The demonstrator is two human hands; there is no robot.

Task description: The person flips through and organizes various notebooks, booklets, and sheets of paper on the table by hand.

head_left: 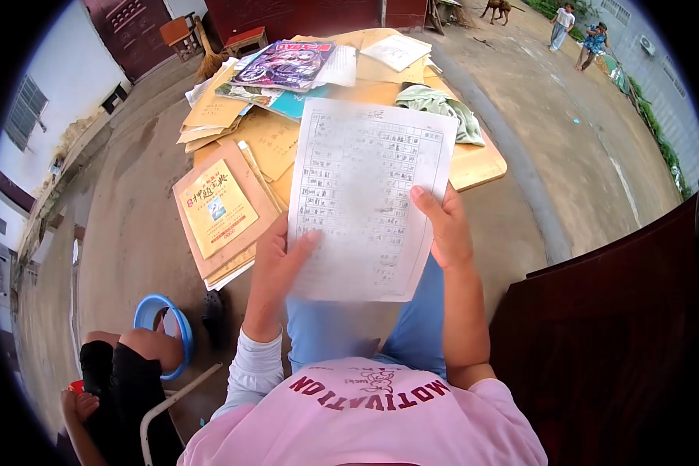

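A sheet of paper (357,202) with a printed grid and handwriting is held up in front of my lap. On its left edge my left hand (281,252) is closed, thumb across the front. My right hand (443,221) pinches the opposite edge, its thumb also on the front; the other fingers of both hands are mostly behind the sheet. Beyond it, on the table, lies a yellow booklet (217,208) on top of brown envelopes (268,140). A purple magazine (283,66) rests farther back on the pile.
A crumpled green cloth (446,109) lies on the table's right side (480,161). At lower left, a seated person (136,365) is beside a blue basin (163,330). A dark red panel (598,326) stands to my right. Two people (590,46) and a dog (501,11) are far off.
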